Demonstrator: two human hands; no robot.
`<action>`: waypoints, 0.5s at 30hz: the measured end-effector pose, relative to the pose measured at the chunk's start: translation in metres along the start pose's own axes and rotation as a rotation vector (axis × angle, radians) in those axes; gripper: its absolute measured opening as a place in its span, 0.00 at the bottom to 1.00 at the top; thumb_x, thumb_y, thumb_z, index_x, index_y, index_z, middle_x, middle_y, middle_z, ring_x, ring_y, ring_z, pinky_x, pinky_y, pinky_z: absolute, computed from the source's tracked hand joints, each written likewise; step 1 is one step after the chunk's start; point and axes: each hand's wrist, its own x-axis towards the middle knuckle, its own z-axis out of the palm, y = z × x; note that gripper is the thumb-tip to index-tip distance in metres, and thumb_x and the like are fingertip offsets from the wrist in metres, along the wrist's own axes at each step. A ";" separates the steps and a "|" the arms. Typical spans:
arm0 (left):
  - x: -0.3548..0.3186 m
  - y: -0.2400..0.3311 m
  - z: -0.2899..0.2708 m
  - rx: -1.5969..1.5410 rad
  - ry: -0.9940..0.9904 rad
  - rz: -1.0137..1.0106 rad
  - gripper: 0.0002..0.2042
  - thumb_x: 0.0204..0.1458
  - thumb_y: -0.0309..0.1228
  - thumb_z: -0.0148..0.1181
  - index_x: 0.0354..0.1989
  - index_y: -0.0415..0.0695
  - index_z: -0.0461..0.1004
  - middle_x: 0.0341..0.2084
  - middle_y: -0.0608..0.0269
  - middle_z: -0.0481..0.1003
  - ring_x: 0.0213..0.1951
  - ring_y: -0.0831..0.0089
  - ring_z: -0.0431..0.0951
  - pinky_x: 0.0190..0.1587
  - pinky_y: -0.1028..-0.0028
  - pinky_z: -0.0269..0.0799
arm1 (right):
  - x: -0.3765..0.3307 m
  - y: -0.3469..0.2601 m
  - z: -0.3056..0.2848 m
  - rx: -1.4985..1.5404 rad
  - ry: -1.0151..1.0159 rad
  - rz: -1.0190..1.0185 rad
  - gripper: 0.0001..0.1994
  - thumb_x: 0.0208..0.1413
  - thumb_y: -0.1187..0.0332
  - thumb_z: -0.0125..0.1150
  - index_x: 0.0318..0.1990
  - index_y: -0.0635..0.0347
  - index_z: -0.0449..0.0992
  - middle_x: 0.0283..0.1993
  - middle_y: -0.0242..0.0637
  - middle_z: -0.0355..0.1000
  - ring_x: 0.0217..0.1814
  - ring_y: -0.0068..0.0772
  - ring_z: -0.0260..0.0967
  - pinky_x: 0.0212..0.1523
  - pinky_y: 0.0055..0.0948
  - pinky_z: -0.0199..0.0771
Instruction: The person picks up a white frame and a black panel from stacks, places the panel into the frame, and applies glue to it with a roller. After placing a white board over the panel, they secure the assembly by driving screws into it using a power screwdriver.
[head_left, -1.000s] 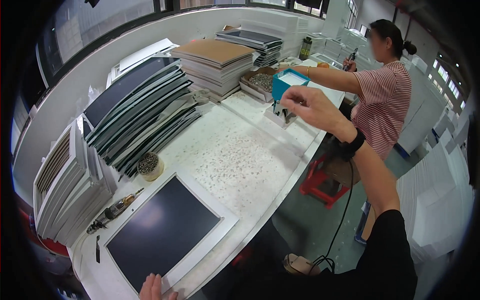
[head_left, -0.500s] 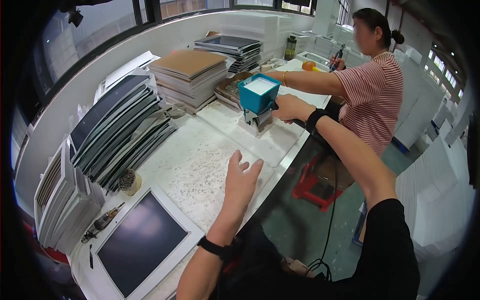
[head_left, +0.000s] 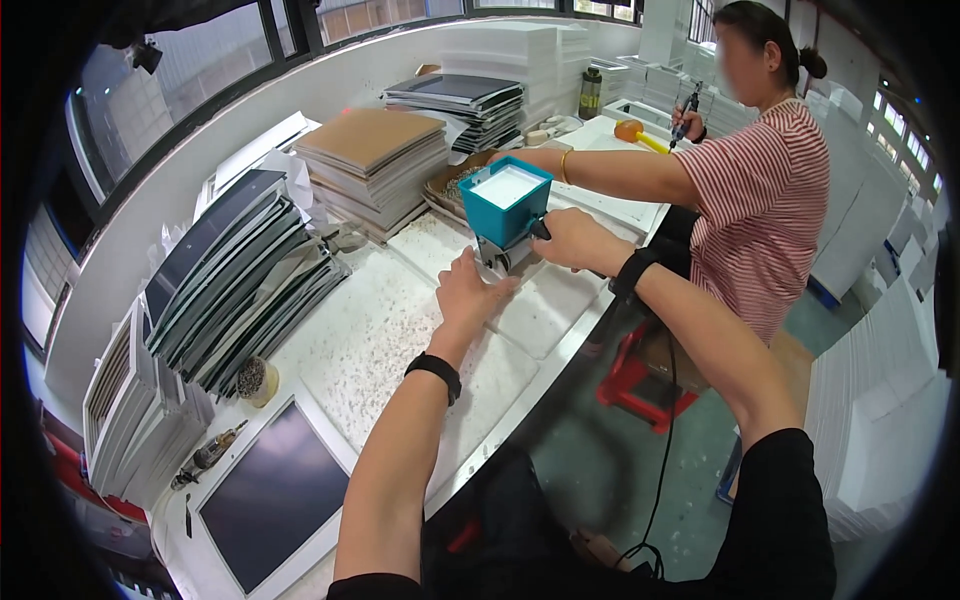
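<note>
A teal open-topped hopper point(head_left: 508, 205) with white inside stands on a small metal base point(head_left: 495, 262) at the far part of the table. My right hand point(head_left: 585, 240) is closed on the black handle point(head_left: 541, 229) at the hopper's right side. Just in front of the base is my left hand point(head_left: 468, 300), its thumb and fingers apart and its fingertips at the base; whether they touch it I cannot tell. Nearer me on the left lies a white-framed panel point(head_left: 275, 495) with a dark screen.
Several dark panels point(head_left: 225, 275) lean stacked at left, near a cup of screws point(head_left: 257, 381) and an electric screwdriver point(head_left: 208, 455). Beyond stand a stack of boards point(head_left: 375, 150) and a screw tray point(head_left: 445, 195). A co-worker point(head_left: 765, 200) sits at right, one arm behind the hopper, above a red stool point(head_left: 640, 385).
My left hand has moved forward to the hopper's base. The hopper has shifted slightly toward me, my right hand staying on its handle. The co-worker's tool hand has shifted right.
</note>
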 end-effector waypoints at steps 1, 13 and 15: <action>0.001 0.003 0.001 0.008 -0.082 -0.049 0.53 0.40 0.58 0.77 0.70 0.36 0.62 0.62 0.45 0.71 0.62 0.46 0.69 0.63 0.56 0.69 | 0.000 -0.001 -0.002 -0.001 0.002 0.002 0.20 0.58 0.61 0.60 0.34 0.78 0.79 0.31 0.57 0.80 0.24 0.46 0.80 0.26 0.37 0.82; -0.015 0.004 -0.004 -0.018 0.064 -0.035 0.47 0.43 0.53 0.76 0.65 0.34 0.63 0.59 0.43 0.71 0.59 0.46 0.72 0.58 0.53 0.73 | -0.022 -0.048 -0.059 -0.094 0.022 -0.045 0.22 0.62 0.55 0.60 0.31 0.73 0.77 0.21 0.43 0.74 0.19 0.36 0.73 0.21 0.37 0.71; -0.035 0.014 -0.031 0.009 -0.019 0.001 0.46 0.47 0.50 0.74 0.66 0.29 0.59 0.60 0.40 0.69 0.59 0.43 0.72 0.57 0.53 0.72 | -0.033 -0.069 -0.063 0.011 -0.009 0.033 0.18 0.62 0.57 0.60 0.35 0.69 0.76 0.18 0.30 0.67 0.16 0.22 0.66 0.16 0.25 0.63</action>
